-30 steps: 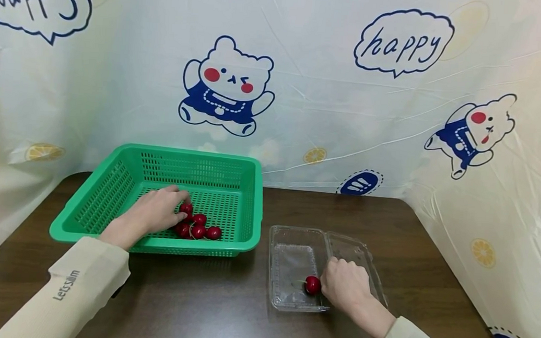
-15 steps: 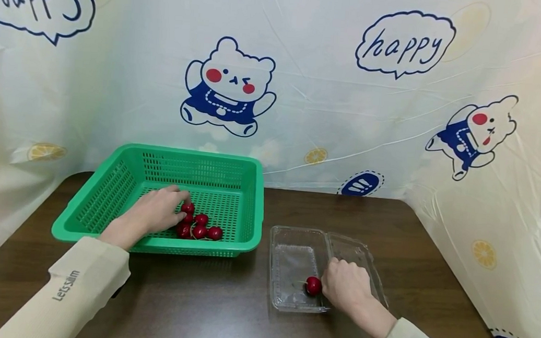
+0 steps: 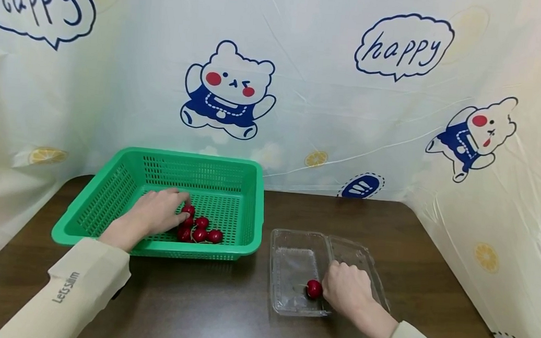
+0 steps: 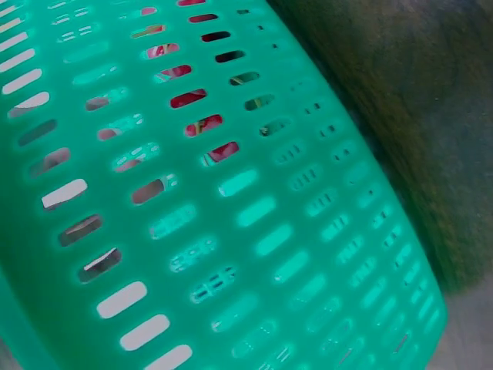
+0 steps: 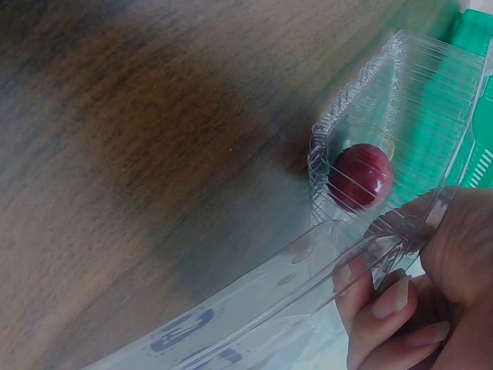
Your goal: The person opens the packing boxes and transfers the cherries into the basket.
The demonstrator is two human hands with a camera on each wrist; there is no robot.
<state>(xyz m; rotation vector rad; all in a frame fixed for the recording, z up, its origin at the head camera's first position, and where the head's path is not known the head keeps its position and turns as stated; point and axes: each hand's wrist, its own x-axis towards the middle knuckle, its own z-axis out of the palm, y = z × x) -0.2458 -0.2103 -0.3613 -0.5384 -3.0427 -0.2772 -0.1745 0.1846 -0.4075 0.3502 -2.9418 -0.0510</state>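
Observation:
Inside the green plastic basket [image 3: 191,156], my left hand [image 3: 154,212] has its thumb and index finger around a dark red cherry [image 3: 189,210] at the top of a small group. Several more cherries [image 3: 200,234] lie beside it on the basket floor. The left wrist view shows mostly the basket's slotted wall [image 4: 254,239], with bits of red behind it; the hand is largely hidden there. My right hand [image 3: 349,288] grips the hinge side of a clear plastic clamshell box [image 3: 285,295], fingers curled [image 5: 393,301]. One cherry [image 3: 314,289] sits in the box beside that hand.
A brown wooden table [image 3: 194,310] carries the basket at left and the box at right. The box's lid [image 3: 347,247] lies folded out to the right, under my right hand. A printed curtain [image 3: 314,88] rises behind the table and along both sides.
The head view tilts slightly, so everything sits a little lower in it. Both hands, the cherries, the basket and the box keep their places.

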